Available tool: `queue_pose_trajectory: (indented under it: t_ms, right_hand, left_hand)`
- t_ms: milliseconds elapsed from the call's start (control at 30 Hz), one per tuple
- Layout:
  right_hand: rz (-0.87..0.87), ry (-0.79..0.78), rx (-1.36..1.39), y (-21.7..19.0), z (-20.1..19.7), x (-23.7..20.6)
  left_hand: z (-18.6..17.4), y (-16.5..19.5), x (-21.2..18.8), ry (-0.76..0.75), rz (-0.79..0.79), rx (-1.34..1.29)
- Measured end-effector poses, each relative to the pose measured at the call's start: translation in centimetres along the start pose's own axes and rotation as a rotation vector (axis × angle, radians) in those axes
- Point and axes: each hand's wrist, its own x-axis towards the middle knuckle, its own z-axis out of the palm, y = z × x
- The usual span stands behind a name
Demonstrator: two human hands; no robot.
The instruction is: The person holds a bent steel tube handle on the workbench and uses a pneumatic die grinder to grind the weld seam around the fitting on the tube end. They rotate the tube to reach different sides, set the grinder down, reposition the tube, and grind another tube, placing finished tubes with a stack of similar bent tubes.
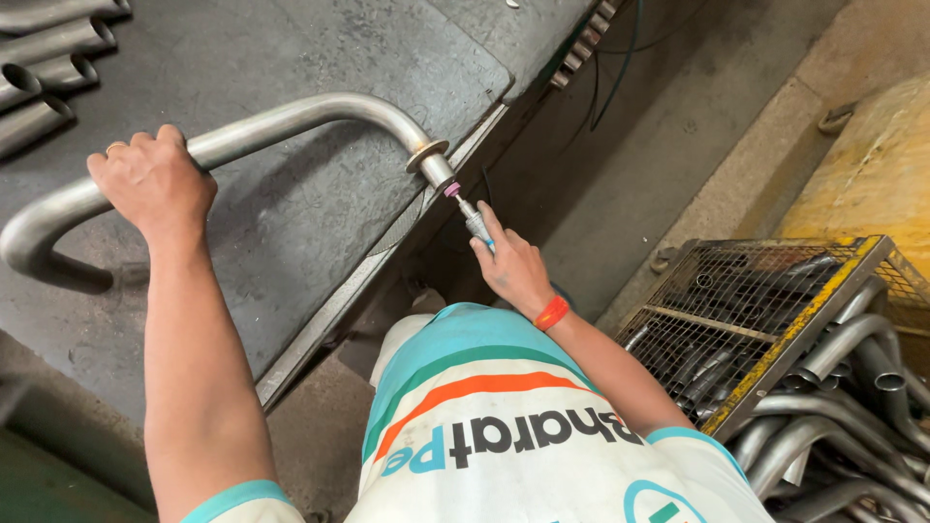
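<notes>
A long bent steel pipe [291, 121] lies across a dark metal workbench [291, 223], its flanged end sticking out past the bench edge. My left hand [155, 179] grips the pipe near its left curve and presses it onto the bench. My right hand [513, 266], with a red band at the wrist, holds a slim pencil grinder [475, 223]. The grinder's small pink stone tip [451, 190] sits at the pipe's open end, just below the flange [426, 155].
More cut pipes [39, 68] lie at the bench's far left corner. A yellow-framed wire-mesh bin [775, 320] full of bent pipes stands on the floor at my right. Cables [610, 68] hang beyond the bench edge over the concrete floor.
</notes>
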Motion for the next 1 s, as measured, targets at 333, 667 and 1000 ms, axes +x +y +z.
queue_pose_trajectory:
  t_ms: [333, 667, 1000]
  right_hand:
    - [0.028, 0.003, -0.029, -0.7, 0.6, -0.1]
    - [0.039, -0.001, 0.04, -0.9, 1.3, 0.5]
    - [0.135, -0.085, 0.175, -1.7, 1.6, 0.0]
  left_hand:
    - [-0.2, -0.4, -0.6, -0.007, -0.007, -0.013]
    - [0.0, -0.5, -0.8, -0.001, -0.002, -0.017]
    - [0.1, -0.7, -1.6, -0.018, 0.0, -0.003]
